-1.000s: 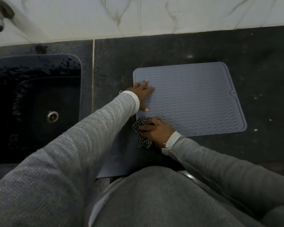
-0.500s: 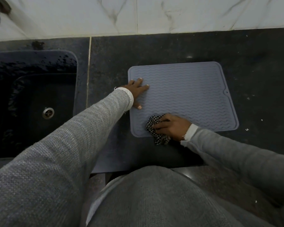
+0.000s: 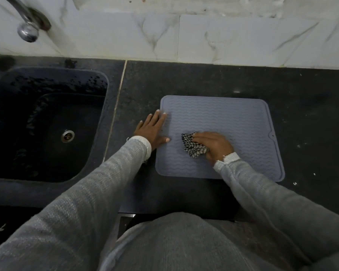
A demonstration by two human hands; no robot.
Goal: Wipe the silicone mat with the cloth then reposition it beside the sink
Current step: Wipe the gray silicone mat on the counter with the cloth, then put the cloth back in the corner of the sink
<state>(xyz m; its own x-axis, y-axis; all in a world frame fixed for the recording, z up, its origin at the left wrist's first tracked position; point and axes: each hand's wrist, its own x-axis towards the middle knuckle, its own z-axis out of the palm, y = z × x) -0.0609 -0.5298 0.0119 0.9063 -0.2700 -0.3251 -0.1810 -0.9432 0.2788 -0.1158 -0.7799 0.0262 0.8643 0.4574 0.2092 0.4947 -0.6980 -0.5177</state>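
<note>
On the dark stone desk (image 3: 204, 79), the flat left hand (image 3: 152, 131) presses the ribbed grey silicone mat (image 3: 233, 118) at centre frame while the right hand (image 3: 213, 146) grips a crumpled black-and-white checked cloth (image 3: 192, 146).

Left hand (image 3: 152, 131) flat, fingers straight; right hand (image 3: 213, 146) curled, gripping

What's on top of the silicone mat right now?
The checked cloth, gripped by the right hand, and the left hand fingertips on its left edge. The mat beneath them is hidden.

Kitchen, black sink (image 3: 47, 124), tap (image 3: 27, 26), marble backsplash (image 3: 223, 36)
</note>
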